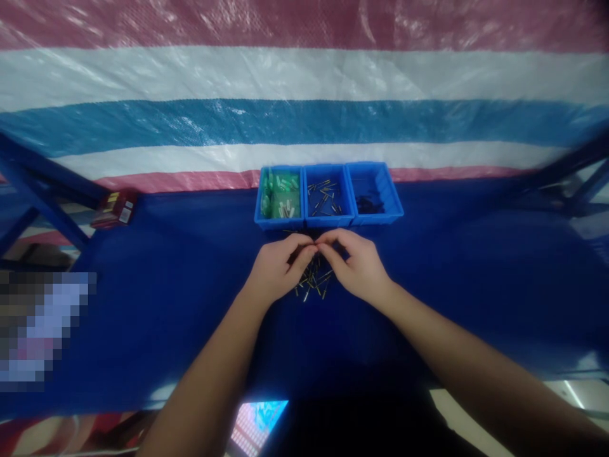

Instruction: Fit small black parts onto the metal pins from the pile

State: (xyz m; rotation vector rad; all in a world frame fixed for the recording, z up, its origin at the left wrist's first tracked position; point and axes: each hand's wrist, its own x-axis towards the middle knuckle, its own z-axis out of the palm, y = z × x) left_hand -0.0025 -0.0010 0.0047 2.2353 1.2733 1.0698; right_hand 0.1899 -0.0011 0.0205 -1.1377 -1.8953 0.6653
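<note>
My left hand [281, 263] and my right hand [356, 260] meet fingertip to fingertip over the table, just in front of the bins. Both are closed in a pinch, thumb against forefinger. Whatever lies between the fingertips is too small and hidden to make out. Beneath and between the hands is a loose pile of thin, brass-coloured metal pins [311, 282], partly covered by the fingers. Similar thin metal pieces [324, 197] lie in the middle blue bin [328, 221].
The left blue bin [280, 224] holds small white pieces [286, 209] and green plastic bags. Small dark pieces [370, 204] lie in the right blue bin [380, 219]. A red box [114, 208] stands at the table's [190, 266] far left. Blue frame legs flank both sides; striped sheeting hangs behind.
</note>
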